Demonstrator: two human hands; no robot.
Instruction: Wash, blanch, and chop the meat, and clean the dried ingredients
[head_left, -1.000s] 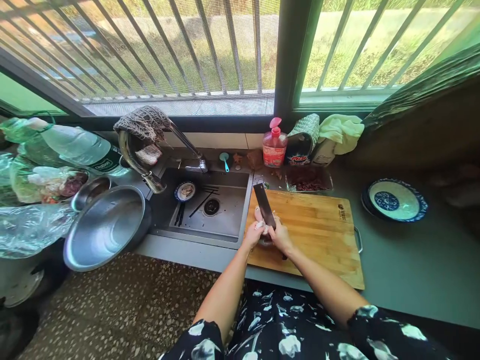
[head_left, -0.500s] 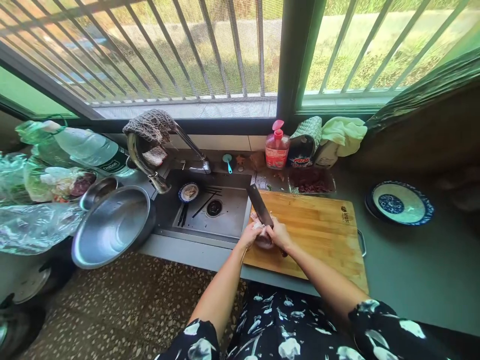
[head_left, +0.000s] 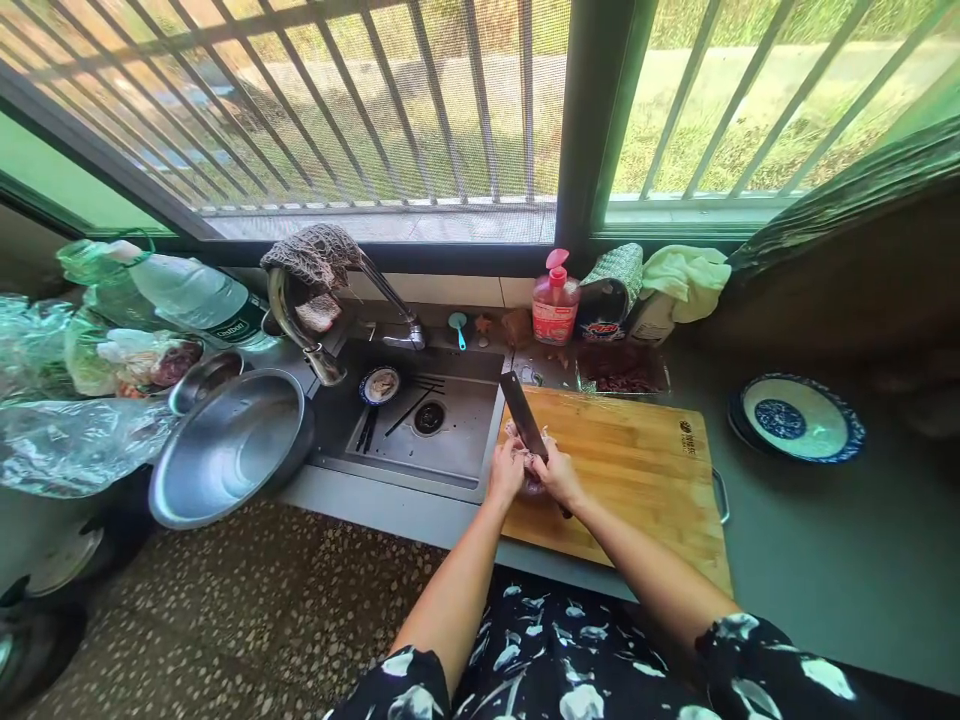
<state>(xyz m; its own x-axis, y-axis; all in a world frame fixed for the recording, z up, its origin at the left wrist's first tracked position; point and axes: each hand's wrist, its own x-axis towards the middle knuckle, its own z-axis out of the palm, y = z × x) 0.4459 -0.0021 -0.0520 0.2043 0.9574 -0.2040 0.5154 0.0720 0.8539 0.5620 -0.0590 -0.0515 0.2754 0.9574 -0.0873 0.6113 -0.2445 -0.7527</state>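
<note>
Right hand (head_left: 559, 478) grips a flat dark cleaver (head_left: 523, 417); left hand (head_left: 506, 470) pins pale meat (head_left: 529, 462) (wooden board (head_left: 637, 470))

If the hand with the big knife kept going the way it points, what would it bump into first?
The right hand points up and left along the knife. It would probably meet the food under the blade first, then the sink edge beyond the cutting board. Depth is hard to judge.

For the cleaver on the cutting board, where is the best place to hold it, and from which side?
Probably by the handle, from the near side. The cleaver points its dark blade away toward the sink, handle end nearest the person, where the right hand holds it. The left hand holds the food beside the blade.
</note>
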